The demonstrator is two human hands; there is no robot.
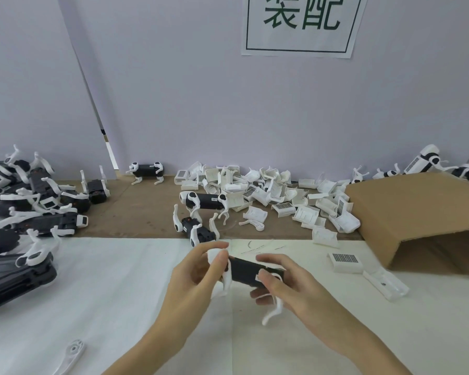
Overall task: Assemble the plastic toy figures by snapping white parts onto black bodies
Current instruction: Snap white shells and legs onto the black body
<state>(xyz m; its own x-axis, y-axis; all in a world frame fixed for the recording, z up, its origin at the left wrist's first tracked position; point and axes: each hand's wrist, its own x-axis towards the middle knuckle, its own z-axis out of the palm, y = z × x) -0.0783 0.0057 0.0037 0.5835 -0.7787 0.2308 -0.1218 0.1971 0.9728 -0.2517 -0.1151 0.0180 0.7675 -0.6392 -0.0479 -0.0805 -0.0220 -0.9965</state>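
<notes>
I hold a black toy body (245, 270) with white legs above the white table cover, between both hands. My left hand (198, 274) pinches a white part (214, 254) at the body's left end. My right hand (284, 282) grips the body's right end, where a white leg (274, 311) hangs down below my fingers. Motion blur hides how the white part sits on the body.
A pile of white shell parts (271, 196) lies at the back centre, beside a tipped cardboard box (417, 209). Toy dogs (203, 201) stand behind my hands and many are heaped at the left (25, 201). Loose white parts lie at right (345, 262) and bottom left (71, 355).
</notes>
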